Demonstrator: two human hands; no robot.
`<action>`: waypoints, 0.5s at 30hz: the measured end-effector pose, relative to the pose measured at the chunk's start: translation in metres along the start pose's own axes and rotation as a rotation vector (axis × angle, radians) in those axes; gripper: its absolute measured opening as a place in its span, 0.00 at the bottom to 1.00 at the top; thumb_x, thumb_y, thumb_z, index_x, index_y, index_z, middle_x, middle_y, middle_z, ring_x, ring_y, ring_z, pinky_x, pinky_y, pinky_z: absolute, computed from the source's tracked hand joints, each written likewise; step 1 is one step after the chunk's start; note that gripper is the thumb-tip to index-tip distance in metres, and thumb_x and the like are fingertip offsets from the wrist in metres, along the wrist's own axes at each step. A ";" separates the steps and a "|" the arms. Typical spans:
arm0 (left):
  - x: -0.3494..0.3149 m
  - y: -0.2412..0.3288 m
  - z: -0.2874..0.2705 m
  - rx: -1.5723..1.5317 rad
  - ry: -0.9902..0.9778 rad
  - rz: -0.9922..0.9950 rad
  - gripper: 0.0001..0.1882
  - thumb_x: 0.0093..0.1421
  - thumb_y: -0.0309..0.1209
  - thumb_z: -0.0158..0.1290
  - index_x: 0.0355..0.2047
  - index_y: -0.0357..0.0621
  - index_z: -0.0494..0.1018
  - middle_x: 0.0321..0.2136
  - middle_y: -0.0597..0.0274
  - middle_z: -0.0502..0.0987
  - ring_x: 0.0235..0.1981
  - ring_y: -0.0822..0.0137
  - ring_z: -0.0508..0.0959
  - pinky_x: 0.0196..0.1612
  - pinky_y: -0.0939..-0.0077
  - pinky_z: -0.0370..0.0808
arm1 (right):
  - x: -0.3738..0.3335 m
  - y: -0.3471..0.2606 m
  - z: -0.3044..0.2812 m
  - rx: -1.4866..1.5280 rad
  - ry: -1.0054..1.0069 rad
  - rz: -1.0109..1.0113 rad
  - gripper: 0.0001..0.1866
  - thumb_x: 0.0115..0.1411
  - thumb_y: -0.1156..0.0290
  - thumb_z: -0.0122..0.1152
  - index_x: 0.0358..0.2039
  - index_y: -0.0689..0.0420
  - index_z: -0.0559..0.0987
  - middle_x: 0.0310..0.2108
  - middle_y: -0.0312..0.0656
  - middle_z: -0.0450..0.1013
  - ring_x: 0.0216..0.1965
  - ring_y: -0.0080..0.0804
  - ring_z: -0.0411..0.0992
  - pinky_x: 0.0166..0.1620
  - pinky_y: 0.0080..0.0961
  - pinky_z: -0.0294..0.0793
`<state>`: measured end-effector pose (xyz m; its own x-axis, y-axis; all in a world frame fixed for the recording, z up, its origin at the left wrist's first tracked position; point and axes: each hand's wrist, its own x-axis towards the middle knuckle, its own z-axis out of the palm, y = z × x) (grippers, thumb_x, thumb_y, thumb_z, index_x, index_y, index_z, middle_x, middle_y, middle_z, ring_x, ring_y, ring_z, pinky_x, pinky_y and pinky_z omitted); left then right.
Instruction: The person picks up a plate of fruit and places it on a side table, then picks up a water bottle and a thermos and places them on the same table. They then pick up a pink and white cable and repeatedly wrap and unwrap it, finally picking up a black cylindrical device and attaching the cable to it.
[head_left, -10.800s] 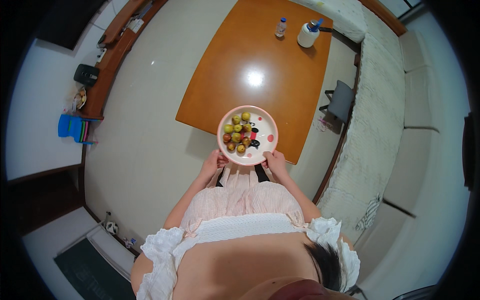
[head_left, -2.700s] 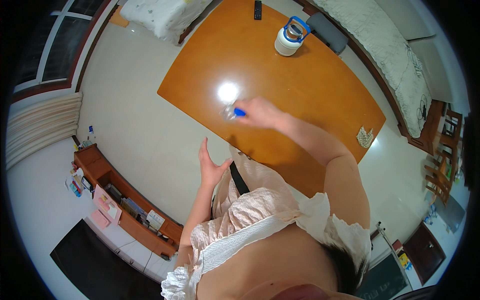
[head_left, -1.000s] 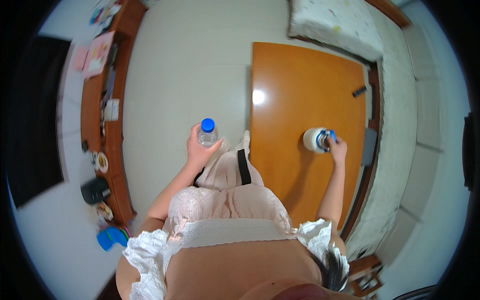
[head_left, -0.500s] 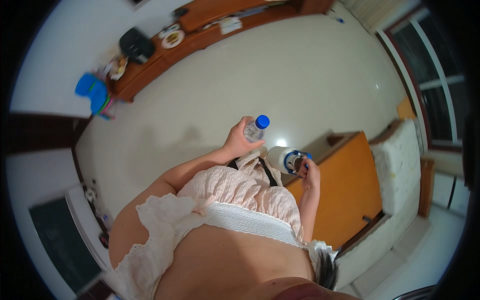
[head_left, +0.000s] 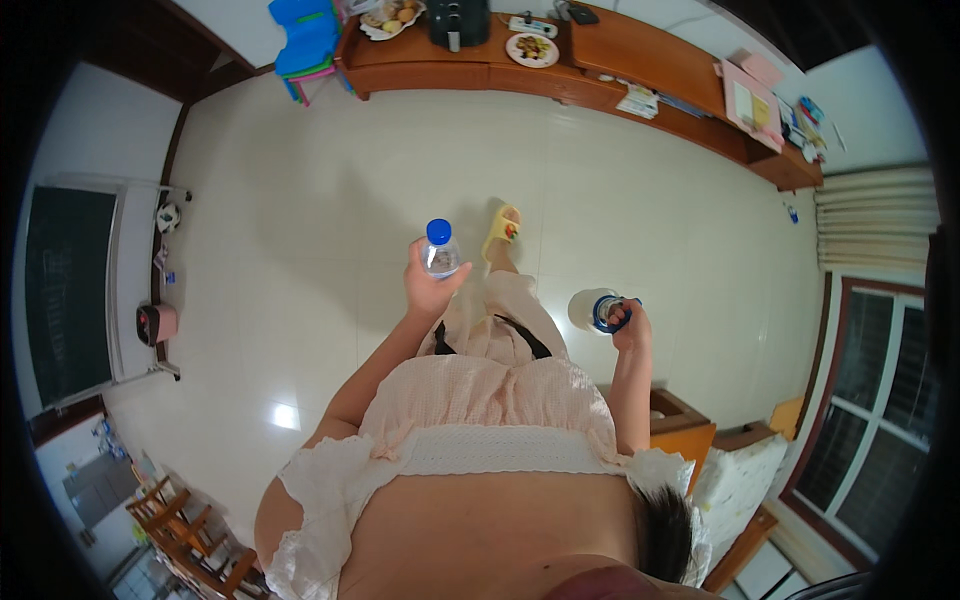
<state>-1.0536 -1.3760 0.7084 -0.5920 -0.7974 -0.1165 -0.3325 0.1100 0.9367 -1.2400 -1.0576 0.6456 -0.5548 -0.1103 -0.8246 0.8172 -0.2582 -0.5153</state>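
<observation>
My left hand (head_left: 428, 290) is wrapped round a clear plastic bottle (head_left: 440, 258) with a blue cap, held upright in front of my left side. My right hand (head_left: 630, 324) is closed on the handle of a white thermos jug (head_left: 581, 309) with blue trim round its top. The jug hangs low on my right, its lower part foreshortened against the floor. Between the two, ahead of my trousers, one foot in a yellow slipper (head_left: 500, 232) is stretched forward on the tiles.
A long wooden cabinet (head_left: 430, 77) runs along the far wall, bearing a plate of food (head_left: 532, 50) and a black appliance (head_left: 458, 22). Blue stacked chairs (head_left: 303, 42) stand at its left end. A chalkboard (head_left: 70, 290) is at left, a window (head_left: 868, 375) at right. An orange-brown table (head_left: 690, 440) sits close behind my right arm.
My body has turned right and moved away from the orange-brown table, which now lies behind my right arm. A slippered foot has come into view. Both hands keep hold of the bottle and the jug.
</observation>
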 end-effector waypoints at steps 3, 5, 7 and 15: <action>0.040 -0.006 -0.020 0.039 0.112 -0.049 0.31 0.41 0.31 0.65 0.43 0.41 0.62 0.33 0.58 0.73 0.34 0.65 0.75 0.38 0.72 0.72 | 0.056 0.000 0.065 0.027 0.082 0.148 0.08 0.53 0.75 0.47 0.19 0.56 0.62 0.14 0.34 0.57 0.16 0.23 0.58 0.19 0.21 0.62; 0.073 -0.010 -0.033 0.060 0.169 -0.099 0.31 0.41 0.31 0.65 0.43 0.41 0.62 0.34 0.57 0.73 0.35 0.65 0.75 0.38 0.72 0.72 | 0.089 0.002 0.115 0.018 0.131 0.251 0.08 0.53 0.76 0.46 0.19 0.56 0.62 0.14 0.34 0.58 0.16 0.24 0.59 0.19 0.22 0.63; 0.113 -0.012 -0.044 0.048 0.225 -0.155 0.30 0.41 0.31 0.65 0.43 0.40 0.62 0.34 0.57 0.73 0.35 0.65 0.75 0.38 0.72 0.72 | 0.127 0.003 0.165 0.010 0.158 0.346 0.07 0.53 0.77 0.45 0.20 0.56 0.63 0.15 0.35 0.59 0.15 0.25 0.58 0.19 0.22 0.63; 0.279 0.009 -0.084 0.105 0.402 -0.203 0.31 0.43 0.30 0.64 0.45 0.39 0.61 0.34 0.58 0.72 0.35 0.65 0.74 0.40 0.71 0.71 | 0.262 0.023 0.373 -0.105 0.011 0.440 0.06 0.52 0.77 0.48 0.20 0.56 0.65 0.16 0.38 0.61 0.17 0.31 0.60 0.22 0.25 0.66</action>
<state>-1.1599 -1.6475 0.7117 -0.1822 -0.9736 -0.1374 -0.4969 -0.0294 0.8673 -1.4248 -1.4509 0.5042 -0.1495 -0.1770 -0.9728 0.9867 -0.0898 -0.1353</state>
